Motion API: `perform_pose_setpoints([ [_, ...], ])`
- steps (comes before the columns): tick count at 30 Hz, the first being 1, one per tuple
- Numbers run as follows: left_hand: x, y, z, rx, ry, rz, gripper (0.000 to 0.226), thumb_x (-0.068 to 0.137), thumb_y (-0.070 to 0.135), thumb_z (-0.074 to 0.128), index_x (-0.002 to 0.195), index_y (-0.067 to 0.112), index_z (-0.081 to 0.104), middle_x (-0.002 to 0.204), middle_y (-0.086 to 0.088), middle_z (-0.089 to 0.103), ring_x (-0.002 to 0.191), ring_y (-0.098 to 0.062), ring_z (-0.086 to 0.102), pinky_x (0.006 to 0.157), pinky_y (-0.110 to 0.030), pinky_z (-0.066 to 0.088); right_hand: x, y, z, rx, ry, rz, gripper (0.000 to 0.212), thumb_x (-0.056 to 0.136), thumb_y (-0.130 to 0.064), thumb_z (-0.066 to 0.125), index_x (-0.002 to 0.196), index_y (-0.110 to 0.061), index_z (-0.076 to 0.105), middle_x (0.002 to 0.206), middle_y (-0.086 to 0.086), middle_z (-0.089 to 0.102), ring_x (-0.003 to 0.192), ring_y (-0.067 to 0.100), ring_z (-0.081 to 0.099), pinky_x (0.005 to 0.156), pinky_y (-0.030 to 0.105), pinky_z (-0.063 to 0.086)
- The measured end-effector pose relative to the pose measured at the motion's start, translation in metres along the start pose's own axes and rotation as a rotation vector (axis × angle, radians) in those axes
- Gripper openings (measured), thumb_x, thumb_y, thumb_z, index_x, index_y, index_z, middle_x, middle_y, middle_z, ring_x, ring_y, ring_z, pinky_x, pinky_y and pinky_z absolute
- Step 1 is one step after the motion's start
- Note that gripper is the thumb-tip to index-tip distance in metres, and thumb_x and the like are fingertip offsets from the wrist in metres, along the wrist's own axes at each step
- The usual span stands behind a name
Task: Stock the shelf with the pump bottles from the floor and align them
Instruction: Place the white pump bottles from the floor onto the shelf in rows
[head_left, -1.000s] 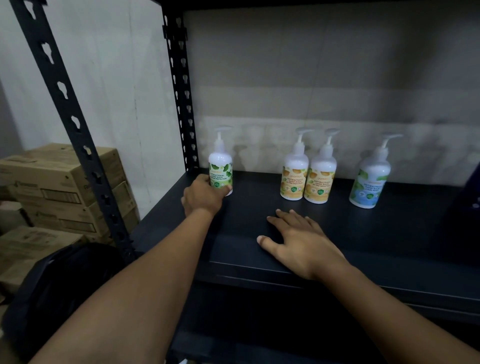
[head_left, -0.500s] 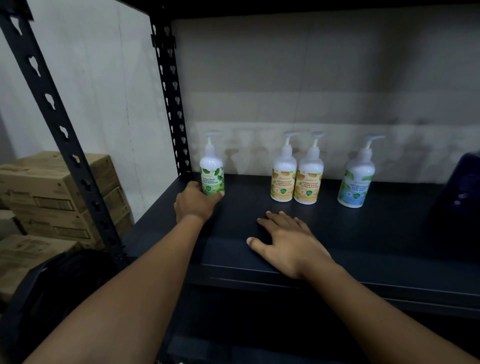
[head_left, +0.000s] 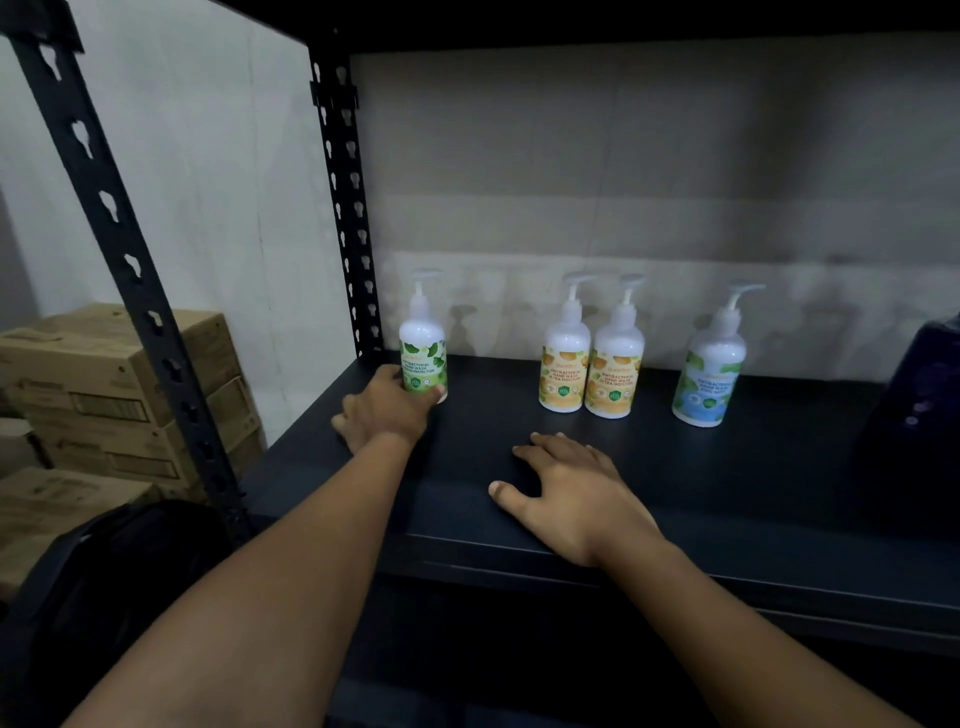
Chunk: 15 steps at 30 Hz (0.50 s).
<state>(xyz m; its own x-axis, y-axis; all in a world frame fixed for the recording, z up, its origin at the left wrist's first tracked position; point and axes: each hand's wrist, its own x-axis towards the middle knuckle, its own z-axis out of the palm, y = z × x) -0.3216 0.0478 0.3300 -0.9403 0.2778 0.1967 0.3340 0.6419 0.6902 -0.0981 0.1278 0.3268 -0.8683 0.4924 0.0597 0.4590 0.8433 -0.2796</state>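
Four pump bottles stand upright on the dark shelf (head_left: 727, 499), all toward the back near the wall. Green bottle (head_left: 423, 345) is far left, just beside the rear upright post (head_left: 345, 208). Two orange bottles (head_left: 566, 358) (head_left: 615, 364) stand touching side by side near the middle. Blue bottle (head_left: 711, 369) sits apart to the right, tilted a bit w/ its nozzle pointing right.

Left hand (head_left: 387, 410) is curled round the base of the green bottle, thumb on the front of the label, fingers wrapped behind; bottle's bottom on the shelf as far as I can tell. Right hand (head_left: 571, 493) lies flat, palm down, on the shelf nr the front edge, fingers spread, holding nothing, well clear of the orange pair.

Dark blue object (head_left: 919, 395) at far right of the shelf, too dim to make out. Cardboard boxes (head_left: 104, 374) stacked off to the left beyond the front post (head_left: 119, 249), black bag (head_left: 104, 587) below them.
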Motion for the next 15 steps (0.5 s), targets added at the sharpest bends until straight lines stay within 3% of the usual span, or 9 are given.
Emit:
perform_pose_setpoints([
  [5, 0.002, 0.005, 0.001, 0.042, 0.027, -0.025, 0.057, 0.081, 0.066, 0.067, 0.128, 0.036, 0.059, 0.124, -0.001, 0.067, 0.126, -0.033, 0.047, 0.100, -0.046, 0.030, 0.002, 0.000, 0.000, 0.008, 0.024, -0.002, 0.073, 0.093, -0.074, 0.032, 0.152, -0.033, 0.037, 0.164, -0.006, 0.025, 0.153, 0.016, 0.013, 0.124, 0.038, 0.009],
  [8, -0.001, 0.004, -0.001, 0.043, 0.025, -0.029, 0.074, 0.077, 0.068, 0.070, 0.135, 0.026, 0.054, 0.131, -0.004, 0.064, 0.128, -0.034, 0.048, 0.102, -0.048, 0.031, 0.001, -0.002, 0.000, 0.019, 0.036, 0.000, 0.072, 0.092, -0.073, 0.035, 0.151, -0.032, 0.039, 0.163, -0.006, 0.028, 0.151, 0.016, 0.018, 0.124, 0.037, 0.011],
  [12, -0.029, 0.000, -0.016, -0.031, -0.014, -0.007, 0.097, 0.073, 0.064, 0.077, 0.148, 0.015, 0.041, 0.144, -0.010, 0.053, 0.134, -0.034, 0.046, 0.109, -0.048, 0.033, -0.012, -0.001, -0.005, 0.116, 0.112, 0.017, 0.063, 0.091, -0.067, 0.048, 0.138, -0.026, 0.057, 0.148, -0.006, 0.048, 0.137, 0.016, 0.041, 0.113, 0.032, 0.032],
  [15, -0.070, -0.008, -0.030, -0.046, -0.048, 0.057, 0.085, 0.076, 0.061, 0.075, 0.143, 0.016, 0.048, 0.141, -0.008, 0.057, 0.132, -0.032, 0.050, 0.107, -0.046, 0.036, -0.039, -0.001, -0.011, 0.199, 0.146, 0.047, 0.053, 0.092, -0.060, 0.054, 0.129, -0.024, 0.065, 0.136, -0.007, 0.057, 0.128, 0.014, 0.049, 0.105, 0.031, 0.040],
])
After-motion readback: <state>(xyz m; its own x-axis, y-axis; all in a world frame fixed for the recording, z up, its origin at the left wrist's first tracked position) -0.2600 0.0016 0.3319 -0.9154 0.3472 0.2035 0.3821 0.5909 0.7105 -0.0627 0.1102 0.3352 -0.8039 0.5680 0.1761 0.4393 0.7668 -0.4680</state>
